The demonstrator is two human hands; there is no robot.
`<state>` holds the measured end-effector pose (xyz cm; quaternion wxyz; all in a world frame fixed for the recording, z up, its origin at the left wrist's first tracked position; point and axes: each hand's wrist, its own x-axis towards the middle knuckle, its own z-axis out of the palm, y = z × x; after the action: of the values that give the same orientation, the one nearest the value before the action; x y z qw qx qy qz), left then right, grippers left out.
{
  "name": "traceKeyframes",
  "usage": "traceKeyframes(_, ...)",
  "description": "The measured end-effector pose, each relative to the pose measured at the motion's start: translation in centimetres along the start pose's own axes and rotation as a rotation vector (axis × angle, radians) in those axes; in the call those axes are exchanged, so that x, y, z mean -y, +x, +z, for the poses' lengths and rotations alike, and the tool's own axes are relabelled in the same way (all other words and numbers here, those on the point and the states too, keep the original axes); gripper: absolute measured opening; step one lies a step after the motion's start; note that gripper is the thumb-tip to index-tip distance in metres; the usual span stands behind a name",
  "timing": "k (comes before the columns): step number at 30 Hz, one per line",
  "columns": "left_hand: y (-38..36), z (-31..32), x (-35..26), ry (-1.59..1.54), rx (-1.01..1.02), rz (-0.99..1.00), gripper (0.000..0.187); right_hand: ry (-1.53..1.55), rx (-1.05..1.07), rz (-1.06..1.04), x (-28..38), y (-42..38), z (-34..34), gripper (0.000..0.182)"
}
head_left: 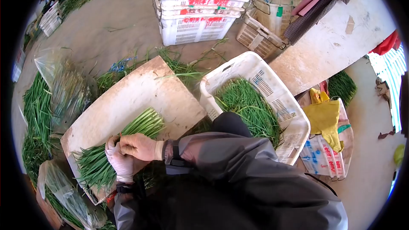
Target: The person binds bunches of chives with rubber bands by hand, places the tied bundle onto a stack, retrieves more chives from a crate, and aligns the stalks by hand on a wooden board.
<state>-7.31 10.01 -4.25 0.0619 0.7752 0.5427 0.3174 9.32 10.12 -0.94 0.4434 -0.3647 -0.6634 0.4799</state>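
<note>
A bundle of green stalks (142,123) lies across a worn white board (170,98), pale cut ends toward the upper right and leafy ends toward the lower left. My left hand (119,162), in a pale glove, is closed against the middle of the bundle. My right hand (139,147), in a tan glove, is pinched beside the left one, over the bundle. What lies between the fingers of both hands is too small to make out. Right of the board, a white crate (300,121) holds loose green stalks (247,102).
Stacked white crates (191,30) stand ahead, beside a brown crate (260,40). Plastic-wrapped greens (70,89) lie at left. A pale panel (336,38) and yellow cloth (324,117) are at right. Scattered stalks lie beyond the board.
</note>
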Motion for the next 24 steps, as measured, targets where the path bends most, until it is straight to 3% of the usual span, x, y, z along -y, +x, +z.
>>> traceKeyframes(4, -0.2, 0.5, 0.2, 0.055, -0.058, 0.124, 0.03, 0.085, -0.112, 0.148, -0.8, 1.5, 0.7, 0.015)
traceKeyframes(5, 0.0, 0.8, 0.7, 0.11, -0.056, 0.158, 0.033, -0.036, -0.119, 0.107, -1.1, 1.9, 1.0, 0.019)
traceKeyframes(6, -0.2, 1.2, 1.1, 0.076, -0.036, 0.142, 0.033, -0.03, -0.18, 0.061, -1.5, 1.8, 1.9, 0.023)
traceKeyframes(9, -0.5, 2.0, 1.2, -0.114, -0.185, -0.049, 0.035, -0.076, -0.137, 0.226, 0.1, 1.7, 2.7, 0.023)
traceKeyframes(11, -0.4, 1.8, 1.5, 0.146, -0.213, 0.094, 0.039, -0.175, -0.141, 0.195, 1.5, 1.3, 3.3, 0.02)
traceKeyframes(14, 0.9, 0.6, 0.5, 0.092, -0.153, 0.036, 0.025, -0.218, -0.2, 0.018, 3.9, -0.1, 3.5, 0.016)
traceKeyframes(17, 0.3, 1.8, 1.8, 0.04, -0.136, -0.007, 0.037, -0.253, -0.171, -0.085, 2.7, -0.4, 3.3, 0.015)
traceKeyframes(19, 0.0, 2.3, 1.6, 0.092, -0.156, 0.05, 0.042, -0.159, -0.15, 0.095, 2.6, -0.2, 2.7, 0.014)
traceKeyframes(24, 0.2, 0.7, 0.7, 0.218, -0.129, 0.142, 0.053, 0.168, -0.012, 0.209, 1.3, 1.0, 1.8, 0.015)
